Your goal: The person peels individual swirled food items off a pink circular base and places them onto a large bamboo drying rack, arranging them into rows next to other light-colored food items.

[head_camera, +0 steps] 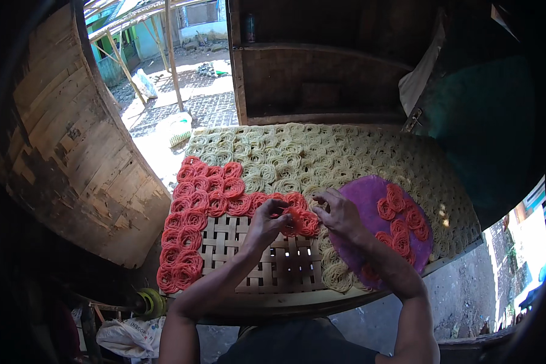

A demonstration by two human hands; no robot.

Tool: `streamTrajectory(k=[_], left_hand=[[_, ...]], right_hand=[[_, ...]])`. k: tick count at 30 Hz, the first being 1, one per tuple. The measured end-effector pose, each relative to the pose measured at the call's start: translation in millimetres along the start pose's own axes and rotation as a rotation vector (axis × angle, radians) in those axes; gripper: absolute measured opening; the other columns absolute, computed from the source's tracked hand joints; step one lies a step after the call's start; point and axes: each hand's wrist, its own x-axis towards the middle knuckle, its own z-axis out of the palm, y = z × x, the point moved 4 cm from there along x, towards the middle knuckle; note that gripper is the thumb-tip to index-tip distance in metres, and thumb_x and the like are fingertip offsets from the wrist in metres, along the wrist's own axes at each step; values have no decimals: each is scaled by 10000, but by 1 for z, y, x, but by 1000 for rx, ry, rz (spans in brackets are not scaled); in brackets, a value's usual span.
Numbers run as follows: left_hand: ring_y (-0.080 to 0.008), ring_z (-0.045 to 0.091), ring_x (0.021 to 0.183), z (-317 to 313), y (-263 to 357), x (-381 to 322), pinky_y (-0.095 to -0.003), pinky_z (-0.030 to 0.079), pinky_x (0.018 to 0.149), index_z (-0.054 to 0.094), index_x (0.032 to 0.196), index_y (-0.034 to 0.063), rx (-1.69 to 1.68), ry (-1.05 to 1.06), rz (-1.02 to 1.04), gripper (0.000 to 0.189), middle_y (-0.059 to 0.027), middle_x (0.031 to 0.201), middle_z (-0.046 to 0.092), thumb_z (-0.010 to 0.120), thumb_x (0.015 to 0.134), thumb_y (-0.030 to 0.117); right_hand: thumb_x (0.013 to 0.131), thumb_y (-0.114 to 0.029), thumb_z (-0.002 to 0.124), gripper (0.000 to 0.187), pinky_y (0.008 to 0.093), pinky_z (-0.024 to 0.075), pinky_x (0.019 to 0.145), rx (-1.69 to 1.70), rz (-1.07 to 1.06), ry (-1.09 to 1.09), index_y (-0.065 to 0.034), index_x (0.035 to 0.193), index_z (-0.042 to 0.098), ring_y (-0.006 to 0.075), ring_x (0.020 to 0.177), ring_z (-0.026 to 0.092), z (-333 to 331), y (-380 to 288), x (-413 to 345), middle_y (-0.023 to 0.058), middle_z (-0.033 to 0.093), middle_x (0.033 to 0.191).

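Note:
My left hand point(270, 220) has its thumb and fingers closed on a red noodle-like nest point(293, 224), slightly blurred, low over the woven bamboo rack point(259, 268). To its right, my right hand point(339, 214) hovers by the edge of a round purple plate point(350, 245). Its fingers are curled and apart, and nothing shows between them. Several loose red nests point(400, 234) lie on that plate, partly hidden by my right forearm. Rows of red nests point(189, 214) cover the rack's left side and run towards my hands. Pale yellowish nests point(286, 159) fill its far and right parts.
A woven bamboo panel point(86, 159) leans in at the left, beside a sunlit doorway. Behind the rack stands a dark wooden shelf point(318, 77). Below left are a green round object point(152, 302) and a white printed sack point(129, 339). The rack's front edge point(273, 300) crosses before my body.

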Motion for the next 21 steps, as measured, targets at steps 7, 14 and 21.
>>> streamTrajectory(k=[7,14,21], left_hand=[[-291,629,798,0,16,-1,-385,497,720,654,972,77,1062,157,622,241,-98,853,683,682,735,113],[-289,558,953,43,33,2,-387,466,818,645,994,54,1074,85,750,300,-90,993,623,717,716,140],[-320,553,1024,197,11,42,-408,454,875,644,1051,27,915,-157,755,378,-145,1090,617,703,763,266]], right_hand=[[815,-246,668,238,389,496,802,-145,170,109,-79,985,667,287,896,623,-50,51,-29,110,609,1023],[801,-350,659,331,470,396,958,-736,588,207,-90,1004,691,301,1105,536,-127,181,-70,116,611,1081],[743,-331,693,262,485,365,958,-656,567,187,-111,886,679,294,1053,541,-120,192,-71,102,618,991]])
